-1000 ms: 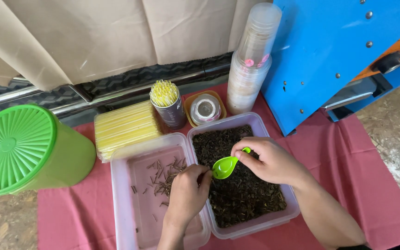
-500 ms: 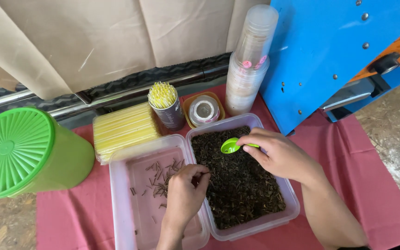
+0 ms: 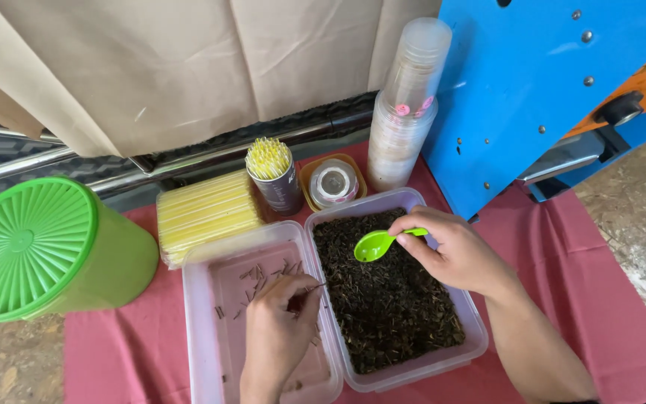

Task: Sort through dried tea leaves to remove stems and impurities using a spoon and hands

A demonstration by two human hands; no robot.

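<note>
My right hand (image 3: 457,251) is closed round the handle of a small green spoon (image 3: 374,245), its bowl hanging just above the dark dried leaves (image 3: 390,299) that fill the right tub (image 3: 466,314). My left hand (image 3: 278,329) is over the left tub (image 3: 196,314), fingertips pinched together on what looks like a thin brown stalk (image 3: 315,285), right by the wall between the two tubs. Judging by how things lie, I am early in the sorting: only a thin scatter of stalks (image 3: 263,280) lies on the left tub's bare floor, while the right tub is near full and I cannot tell how many stalks are left in it. Both tubs sit side by side, touching, on the red cloth (image 3: 562,269) over the counter.
</note>
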